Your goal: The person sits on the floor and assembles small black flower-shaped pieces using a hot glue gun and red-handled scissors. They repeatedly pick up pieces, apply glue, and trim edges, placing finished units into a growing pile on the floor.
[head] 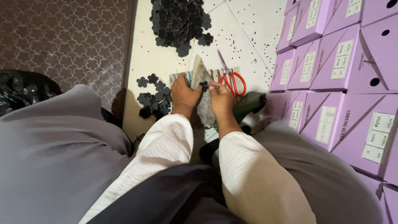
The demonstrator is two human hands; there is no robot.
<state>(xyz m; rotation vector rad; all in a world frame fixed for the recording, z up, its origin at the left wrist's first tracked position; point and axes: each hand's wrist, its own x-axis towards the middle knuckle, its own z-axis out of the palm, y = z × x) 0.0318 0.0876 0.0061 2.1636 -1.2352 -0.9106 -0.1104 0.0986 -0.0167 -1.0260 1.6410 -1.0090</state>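
Observation:
My left hand grips the left side of a grey pointed shoe piece that stands on the floor between both hands. A small dark flower-shaped cutout sits against the shoe piece, pinched by the fingers of my right hand. White sleeves cover both forearms. The lower part of the shoe piece is hidden behind my hands.
A big heap of dark flower cutouts lies at the top, a smaller cluster left of my hands. Red-handled scissors lie to the right. Stacked lilac boxes fill the right side. A green object sits below the scissors.

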